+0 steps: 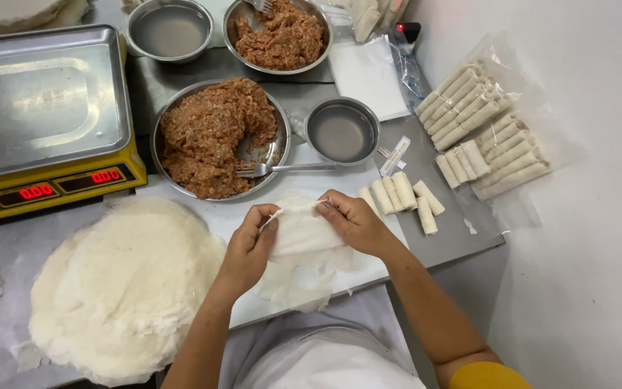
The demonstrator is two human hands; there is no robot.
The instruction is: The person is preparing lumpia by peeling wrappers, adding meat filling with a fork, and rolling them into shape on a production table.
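Your left hand point(248, 248) and right hand point(354, 222) close around a half-folded wrapper point(300, 232) at the worktop's point(455, 241) front edge. Six finished rolls point(401, 196) lie toward its right edge; a wrapper stack point(120, 288) and a meat filling bowl point(214, 137) remain.

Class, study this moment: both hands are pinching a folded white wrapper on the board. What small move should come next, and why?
Probably roll the wrapper forward, away from the body. The left hand and right hand pinch its two ends, the near part looks already folded into a tube, and loose sheet lies beneath. The finished rolls beside the board are tight cylinders.
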